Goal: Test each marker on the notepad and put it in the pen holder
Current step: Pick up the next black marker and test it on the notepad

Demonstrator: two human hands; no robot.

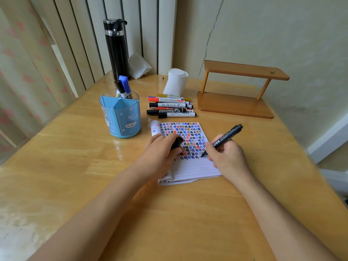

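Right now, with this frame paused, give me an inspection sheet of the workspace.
Surface: glossy wooden table.
Job's things: notepad, upper lines full of coloured marks; black marker, tip on the page; blue pen holder with two markers inside; loose markers piled beyond the notepad.
Clutter: black flask, crumpled tissue, white paper roll, wooden shelf.
Hands: left hand holds a black cap, resting on the notepad; right hand grips the black marker.
Cables: nothing seen.
Surroundings: curtain at left, cracked wall behind.
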